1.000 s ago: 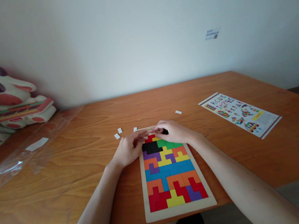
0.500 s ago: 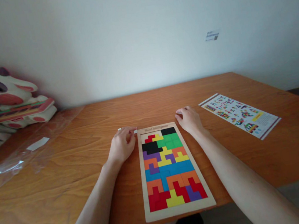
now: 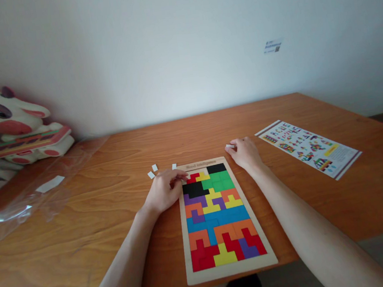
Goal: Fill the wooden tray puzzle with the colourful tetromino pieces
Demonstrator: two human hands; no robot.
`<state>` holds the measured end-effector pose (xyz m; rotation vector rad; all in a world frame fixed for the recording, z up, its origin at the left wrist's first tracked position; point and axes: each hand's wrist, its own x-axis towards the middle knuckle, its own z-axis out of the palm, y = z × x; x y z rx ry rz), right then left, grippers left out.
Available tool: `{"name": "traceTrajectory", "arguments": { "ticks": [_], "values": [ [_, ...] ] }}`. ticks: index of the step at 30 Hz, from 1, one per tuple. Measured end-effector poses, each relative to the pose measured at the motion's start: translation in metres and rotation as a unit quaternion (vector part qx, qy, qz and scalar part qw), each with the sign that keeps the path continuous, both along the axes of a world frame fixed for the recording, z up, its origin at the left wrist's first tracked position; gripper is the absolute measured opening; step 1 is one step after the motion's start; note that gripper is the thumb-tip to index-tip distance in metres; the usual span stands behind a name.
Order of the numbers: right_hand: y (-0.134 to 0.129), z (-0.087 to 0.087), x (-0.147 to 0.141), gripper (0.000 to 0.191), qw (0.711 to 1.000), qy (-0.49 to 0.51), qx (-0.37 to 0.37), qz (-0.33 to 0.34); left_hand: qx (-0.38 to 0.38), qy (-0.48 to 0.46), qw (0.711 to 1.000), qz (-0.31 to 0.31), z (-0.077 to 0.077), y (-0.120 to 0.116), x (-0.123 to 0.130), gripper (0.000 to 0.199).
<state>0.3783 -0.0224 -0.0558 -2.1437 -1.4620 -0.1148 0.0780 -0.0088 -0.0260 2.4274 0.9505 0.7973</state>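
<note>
A wooden puzzle board (image 3: pixel 232 268) lies in front of me, filled with coloured block pieces except for a pale bare patch near its top. My left hand (image 3: pixel 165 190) reaches over the board's upper left edge. Its fingers are apart, tips by a red puzzle piece (image 3: pixel 193 178); whether they touch it is unclear. Beyond the top right corner, my right hand (image 3: pixel 244 154) pinches a small white tile (image 3: pixel 230 146) between thumb and fingers. Three loose tiles lie past my left hand: a white tile (image 3: pixel 174 166) by the board's corner and two others (image 3: pixel 155 167) further left.
A printed pattern sheet (image 3: pixel 313 147) lies on the wooden table (image 3: pixel 125 153) to the right. On the left are a clear plastic bag (image 3: pixel 82 156) and a cow-shaped toy keyboard (image 3: pixel 31 142). The wall (image 3: pixel 164 47) runs behind the table.
My left hand has moved right, from beside the board to over its upper left corner, uncovering the loose white tiles. The tile in my right hand now shows more clearly.
</note>
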Motion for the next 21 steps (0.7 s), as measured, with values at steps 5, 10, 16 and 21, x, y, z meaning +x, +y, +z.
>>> {"name": "traceTrajectory", "arguments": {
  "ticks": [5,10,16,21],
  "values": [
    [0.001,0.003,0.004,0.020,0.999,0.037,-0.010,0.038,0.017,0.008,0.999,0.051,0.000,0.005,-0.004,0.027],
    [0.002,0.005,0.006,0.016,0.995,0.073,-0.023,0.058,0.136,0.056,0.973,0.179,-0.001,0.021,-0.022,0.025],
    [0.004,0.004,0.002,0.011,0.981,0.179,0.004,0.076,0.142,0.121,0.956,0.225,-0.009,0.032,-0.035,0.025],
    [-0.001,0.017,-0.021,0.016,0.964,0.210,0.037,0.160,0.144,0.130,0.956,0.220,-0.013,0.033,-0.034,0.024]
  ]
}}
